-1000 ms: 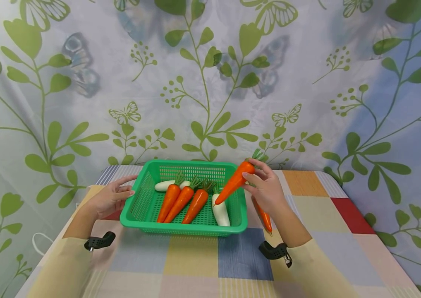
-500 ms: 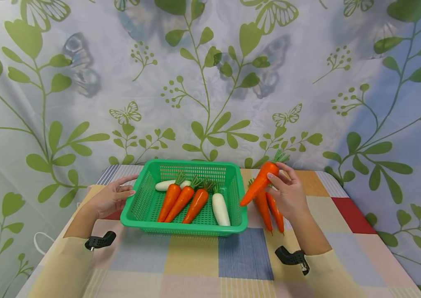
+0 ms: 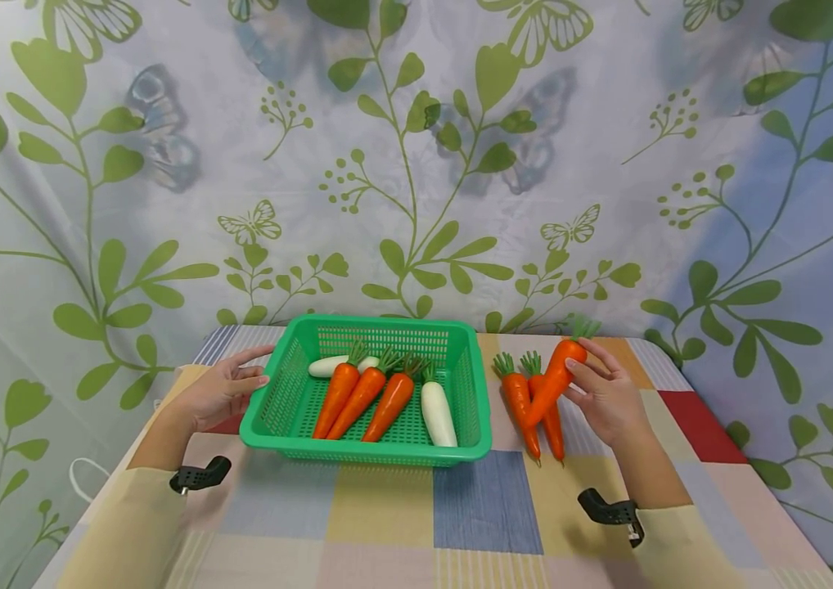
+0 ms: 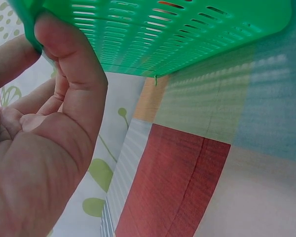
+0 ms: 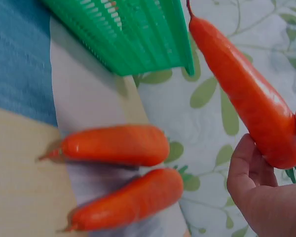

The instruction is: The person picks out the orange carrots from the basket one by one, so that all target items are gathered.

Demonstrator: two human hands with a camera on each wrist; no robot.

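Observation:
A green plastic basket [image 3: 269, 409] sits on the checked tablecloth and holds three orange carrots [image 3: 365, 394] and two white radishes [image 3: 436, 414]. My left hand [image 3: 221, 391] rests against the basket's left rim, fingers relaxed; the left wrist view shows the fingers [image 4: 69, 59] touching the rim [image 4: 153, 44]. My right hand [image 3: 608, 397] grips a carrot [image 3: 552, 378] near its leafy top, held tilted just above two carrots [image 3: 520, 401] lying on the table right of the basket. In the right wrist view the held carrot [image 5: 246, 94] hangs over the two lying carrots [image 5: 118, 145].
The table [image 3: 689, 425] carries a patchwork cloth of coloured squares. A leaf-and-butterfly curtain [image 3: 416, 164] hangs close behind the table. Black wrist camera mounts [image 3: 199, 476] sit on both forearms.
My right hand has carried the carrot from over the basket's right side out to the right and lower, above the two carrots on the table. The left hand has stayed put.

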